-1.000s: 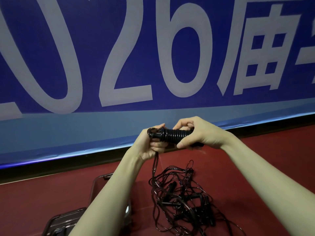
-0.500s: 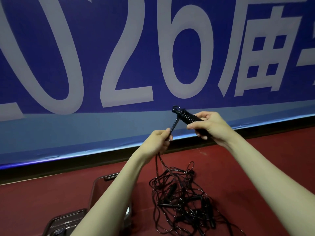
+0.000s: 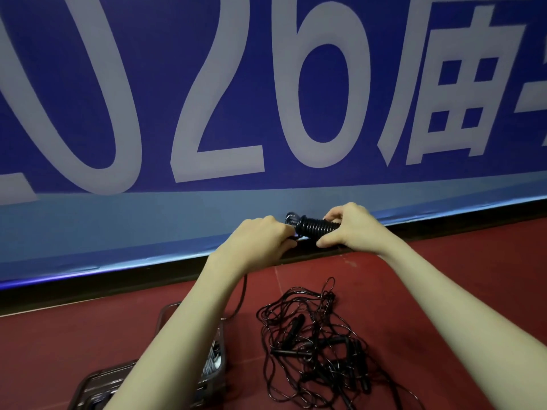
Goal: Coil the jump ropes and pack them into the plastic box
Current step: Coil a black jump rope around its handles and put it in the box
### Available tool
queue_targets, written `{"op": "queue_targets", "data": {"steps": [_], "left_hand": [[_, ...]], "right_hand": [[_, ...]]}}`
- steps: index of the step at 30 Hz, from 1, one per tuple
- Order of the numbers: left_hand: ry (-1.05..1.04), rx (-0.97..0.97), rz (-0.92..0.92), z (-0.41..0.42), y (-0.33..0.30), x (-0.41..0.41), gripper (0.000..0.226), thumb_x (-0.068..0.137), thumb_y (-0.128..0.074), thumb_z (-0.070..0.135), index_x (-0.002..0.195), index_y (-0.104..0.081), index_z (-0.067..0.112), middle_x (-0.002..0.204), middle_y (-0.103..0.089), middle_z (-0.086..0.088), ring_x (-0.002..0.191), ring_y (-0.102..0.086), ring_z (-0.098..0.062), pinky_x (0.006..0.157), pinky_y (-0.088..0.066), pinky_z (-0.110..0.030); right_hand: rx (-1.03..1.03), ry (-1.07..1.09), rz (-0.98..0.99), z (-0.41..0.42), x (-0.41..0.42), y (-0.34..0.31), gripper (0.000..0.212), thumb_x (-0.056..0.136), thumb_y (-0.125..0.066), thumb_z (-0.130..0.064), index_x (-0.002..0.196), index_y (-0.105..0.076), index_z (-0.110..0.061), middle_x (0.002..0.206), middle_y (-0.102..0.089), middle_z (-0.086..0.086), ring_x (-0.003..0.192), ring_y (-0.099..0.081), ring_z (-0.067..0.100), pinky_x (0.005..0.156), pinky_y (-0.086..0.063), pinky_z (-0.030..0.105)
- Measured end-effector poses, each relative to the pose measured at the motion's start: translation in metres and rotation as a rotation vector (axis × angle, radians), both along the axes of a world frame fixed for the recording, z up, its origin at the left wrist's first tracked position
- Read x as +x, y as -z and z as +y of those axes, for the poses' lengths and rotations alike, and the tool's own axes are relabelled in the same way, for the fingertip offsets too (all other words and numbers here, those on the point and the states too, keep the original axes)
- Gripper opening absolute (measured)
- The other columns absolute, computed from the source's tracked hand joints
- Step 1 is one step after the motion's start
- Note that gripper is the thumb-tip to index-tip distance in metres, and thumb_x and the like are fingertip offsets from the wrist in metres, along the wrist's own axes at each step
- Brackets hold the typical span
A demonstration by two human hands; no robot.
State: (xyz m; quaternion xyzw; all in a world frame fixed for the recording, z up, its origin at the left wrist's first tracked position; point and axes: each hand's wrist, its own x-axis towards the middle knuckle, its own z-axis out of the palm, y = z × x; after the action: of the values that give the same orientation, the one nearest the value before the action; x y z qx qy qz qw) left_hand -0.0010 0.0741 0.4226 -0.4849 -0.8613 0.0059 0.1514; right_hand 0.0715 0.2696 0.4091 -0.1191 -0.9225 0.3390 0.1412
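Coiled black rope (image 3: 318, 227) aloft (others (image 3: 319, 347) tangled beside box (image 3: 165, 318)).

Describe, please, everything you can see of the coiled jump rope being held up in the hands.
The coiled jump rope is black and glossy, its thin cord wound in tight, even turns into a short cylinder lying roughly level in front of the blue banner. A small loop sticks out at its left end. The right hand grips its right end; the left hand holds the left end, where a loose strand drops below the wrist toward the floor.
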Motion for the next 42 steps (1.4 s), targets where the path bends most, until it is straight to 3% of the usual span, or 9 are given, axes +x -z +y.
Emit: {"op": "queue_targets", "data": {"steps": [4, 7, 12, 20, 23, 30, 34, 37, 42], "left_hand": [[0.088, 0.04, 0.005, -0.008, -0.005, 0.002, 0.018, 0.098, -0.049, 0.032, 0.102, -0.061, 0.02, 0.102, -0.063, 0.008, 0.091, -0.058, -0.021, 0.068, -0.045, -0.032], [0.11, 0.099, -0.038, -0.013, -0.005, 0.001, 0.013, 0.093, -0.057, 0.034, 0.094, -0.058, 0.021, 0.095, -0.064, 0.01, 0.086, -0.056, -0.018, 0.068, -0.045, -0.033], [0.131, 0.205, -0.176, -0.02, -0.001, -0.003, 0.019, 0.083, -0.069, 0.036, 0.089, -0.061, 0.02, 0.084, -0.065, 0.012, 0.076, -0.054, -0.013, 0.067, -0.045, -0.032], [0.195, 0.483, -0.934, -0.026, 0.011, -0.003, 0.02, 0.084, -0.055, 0.014, 0.064, -0.054, 0.012, 0.054, -0.049, 0.006, 0.051, -0.039, -0.011, 0.051, -0.034, -0.022], [0.222, 0.598, -1.042, -0.02, 0.013, 0.002, 0.033, 0.101, -0.041, 0.005, 0.069, -0.048, 0.01, 0.052, -0.049, 0.015, 0.047, -0.039, -0.002, 0.051, -0.031, -0.018], [0.134, 0.835, -1.098, -0.001, 0.01, -0.003, 0.023, 0.095, -0.038, -0.004, 0.088, -0.051, 0.013, 0.067, -0.048, -0.002, 0.046, -0.045, -0.012, 0.051, -0.048, -0.027], [0.012, 0.751, -1.329, 0.003, 0.005, 0.0, 0.013, 0.104, -0.042, 0.018, 0.107, -0.055, 0.018, 0.086, -0.046, -0.003, 0.043, -0.045, -0.008, 0.044, -0.046, -0.02], [-0.046, 0.63, -1.249, 0.001, 0.002, -0.006, 0.021, 0.103, -0.043, 0.023, 0.116, -0.057, 0.013, 0.084, -0.043, -0.001, 0.046, -0.035, -0.007, 0.044, -0.033, -0.018], [-0.077, 0.328, -0.704, 0.001, -0.007, -0.007, 0.024, 0.101, -0.041, 0.022, 0.111, -0.061, 0.013, 0.094, -0.062, 0.002, 0.075, -0.057, -0.016, 0.067, -0.045, -0.028]], "right_hand": [[0.157, -0.132, -0.116, -0.009, 0.007, -0.004, 0.046, 0.068, -0.085, -0.024, 0.108, -0.066, -0.011, 0.086, -0.059, -0.006, 0.044, -0.053, -0.005, 0.047, -0.036, 0.013], [0.163, -0.217, -0.186, -0.017, 0.01, -0.005, 0.046, 0.069, -0.085, -0.021, 0.107, -0.063, -0.01, 0.086, -0.062, -0.007, 0.039, -0.053, 0.004, 0.042, -0.04, 0.019], [0.118, -0.344, -0.278, -0.022, 0.016, -0.002, 0.033, 0.069, -0.086, -0.023, 0.092, -0.066, -0.01, 0.053, -0.058, -0.009, 0.043, -0.049, 0.006, 0.045, -0.037, 0.016], [-0.243, -0.555, -0.267, -0.029, 0.027, -0.013, 0.035, 0.066, -0.08, -0.017, 0.092, -0.066, 0.0, 0.063, -0.056, 0.017, 0.045, -0.049, 0.019, 0.042, -0.037, 0.022], [-0.283, -0.532, -0.16, -0.026, 0.027, -0.017, 0.034, 0.064, -0.081, -0.022, 0.094, -0.071, -0.009, 0.068, -0.055, 0.028, 0.052, -0.046, 0.024, 0.046, -0.036, 0.026], [-0.433, -0.403, 0.07, -0.012, 0.025, -0.019, 0.035, 0.062, -0.08, -0.015, 0.097, -0.075, -0.014, 0.063, -0.057, 0.012, 0.046, -0.048, 0.018, 0.045, -0.035, 0.023], [-0.439, -0.326, 0.115, -0.004, 0.022, -0.015, 0.027, 0.069, -0.082, -0.008, 0.095, -0.076, -0.014, 0.057, -0.056, 0.011, 0.046, -0.046, 0.021, 0.043, -0.032, 0.022], [-0.468, -0.268, 0.148, 0.0, 0.019, -0.013, 0.024, 0.074, -0.078, -0.003, 0.097, -0.074, -0.01, 0.053, -0.056, 0.008, 0.045, -0.044, 0.019, 0.041, -0.033, 0.021], [-0.496, -0.161, 0.204, 0.007, 0.015, -0.01, 0.045, 0.075, -0.078, -0.002, 0.116, -0.066, -0.012, 0.057, -0.059, 0.004, 0.042, -0.046, 0.014, 0.041, -0.034, 0.023]]}}
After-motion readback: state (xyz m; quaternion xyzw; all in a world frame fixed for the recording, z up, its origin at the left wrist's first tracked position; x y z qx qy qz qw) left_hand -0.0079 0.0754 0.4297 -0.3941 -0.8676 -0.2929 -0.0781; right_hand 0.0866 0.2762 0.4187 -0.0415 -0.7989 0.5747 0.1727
